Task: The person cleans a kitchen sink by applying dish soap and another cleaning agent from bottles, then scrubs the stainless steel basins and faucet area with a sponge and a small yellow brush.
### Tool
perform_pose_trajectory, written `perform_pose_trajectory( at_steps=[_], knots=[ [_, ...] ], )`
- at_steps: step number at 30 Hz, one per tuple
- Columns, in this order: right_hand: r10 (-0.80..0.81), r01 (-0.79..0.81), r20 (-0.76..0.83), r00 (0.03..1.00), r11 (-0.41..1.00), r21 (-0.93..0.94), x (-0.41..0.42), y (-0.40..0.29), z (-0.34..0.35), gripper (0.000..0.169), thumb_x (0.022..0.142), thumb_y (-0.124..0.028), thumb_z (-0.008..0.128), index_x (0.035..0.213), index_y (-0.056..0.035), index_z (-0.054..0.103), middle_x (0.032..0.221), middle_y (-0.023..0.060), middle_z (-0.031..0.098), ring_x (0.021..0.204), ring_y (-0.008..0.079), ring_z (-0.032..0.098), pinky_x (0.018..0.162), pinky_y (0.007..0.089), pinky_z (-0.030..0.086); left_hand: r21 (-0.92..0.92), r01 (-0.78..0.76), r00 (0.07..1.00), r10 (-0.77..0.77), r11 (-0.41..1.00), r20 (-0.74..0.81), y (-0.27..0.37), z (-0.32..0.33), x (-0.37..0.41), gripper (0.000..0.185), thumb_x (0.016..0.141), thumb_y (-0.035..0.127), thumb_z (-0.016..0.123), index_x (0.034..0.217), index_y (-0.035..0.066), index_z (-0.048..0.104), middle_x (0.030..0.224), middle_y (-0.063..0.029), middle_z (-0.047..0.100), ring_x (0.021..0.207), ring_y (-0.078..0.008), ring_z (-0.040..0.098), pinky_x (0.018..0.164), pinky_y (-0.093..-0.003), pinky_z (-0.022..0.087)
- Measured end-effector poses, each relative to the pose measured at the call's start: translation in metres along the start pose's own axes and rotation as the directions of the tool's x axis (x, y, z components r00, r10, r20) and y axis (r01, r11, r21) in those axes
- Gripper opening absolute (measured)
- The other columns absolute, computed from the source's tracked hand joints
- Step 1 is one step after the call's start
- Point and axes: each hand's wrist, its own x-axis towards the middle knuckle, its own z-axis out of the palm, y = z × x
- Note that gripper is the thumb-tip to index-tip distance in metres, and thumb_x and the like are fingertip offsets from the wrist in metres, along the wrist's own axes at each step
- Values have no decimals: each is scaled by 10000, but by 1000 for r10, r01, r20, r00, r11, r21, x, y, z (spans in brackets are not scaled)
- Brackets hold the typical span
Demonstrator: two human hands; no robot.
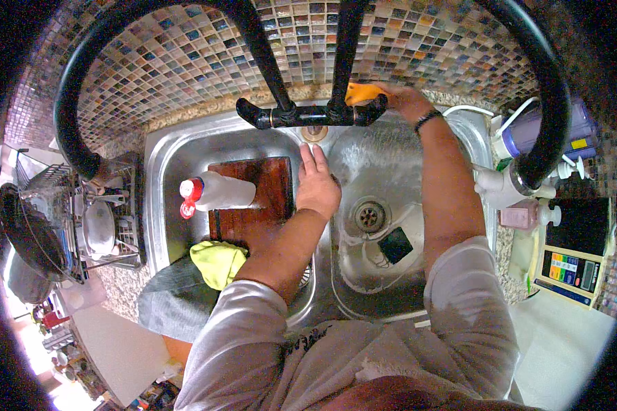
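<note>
My left hand (320,186) lies palm down on the metal divider of the double sink (326,272), two fingertips reaching toward the base of the black faucet (311,116). It holds nothing. Behind the faucet, at the back ledge, my right hand (407,101) presses on an orange cloth (364,93), partly hidden by a faucet handle. In the left basin lies a reddish-brown board (257,216), with a whitish squeeze bottle (229,190) with a red cap on it. A dark square pad (396,245) sits beside the drain (368,215) in the right basin.
A yellow-green cloth (217,263) and a grey cloth (172,300) hang over the left basin's front edge. The dish rack (110,231) stands left. On the right are a pink soap bottle (519,216) and a purple container (555,131). Black spouts (555,92) arch overhead.
</note>
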Motion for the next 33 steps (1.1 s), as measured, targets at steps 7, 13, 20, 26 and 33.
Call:
perform_pose_trajectory(
  at_steps=[7,13,20,26,33],
  knots=[
    [108,-108,121,987,994,-4,-2,6,-9,353,798,-124,448,1141,-200,417,1022,130,533,900,251,537,775,308,420,-21,64,995,-62,998,84,3,-8,-2,635,727,126,422,1261,-8,104,1316,-207,39,1100,-367,309,883,-363,342],
    [-46,38,107,993,996,79,25,-9,15,327,795,-183,483,1111,-104,457,1013,102,540,927,205,518,804,272,393,-20,45,998,-44,999,52,0,-5,0,645,731,141,431,1263,-7,98,1318,-204,38,1108,-366,299,881,-365,346],
    [213,-416,367,906,272,868,33,10,17,334,802,-252,500,1034,-12,518,964,32,553,869,127,517,785,241,388,-14,25,998,-24,1000,59,-1,-6,0,649,727,138,431,1262,-11,97,1315,-210,46,1116,-365,285,894,-360,333],
    [-99,-51,302,948,891,451,64,-60,10,273,773,-214,495,982,-42,529,918,77,569,838,180,530,760,291,394,-44,30,998,-27,999,65,-2,-6,-1,674,713,130,449,1259,-18,81,1314,-210,21,1127,-371,269,897,-371,335],
    [119,-334,328,937,578,745,39,-46,-13,262,762,-280,511,953,-113,576,863,71,594,731,154,573,717,278,445,-90,32,992,-21,995,122,-1,-12,-1,670,710,125,457,1257,-15,95,1313,-200,34,1128,-373,266,889,-381,344]
  ],
)
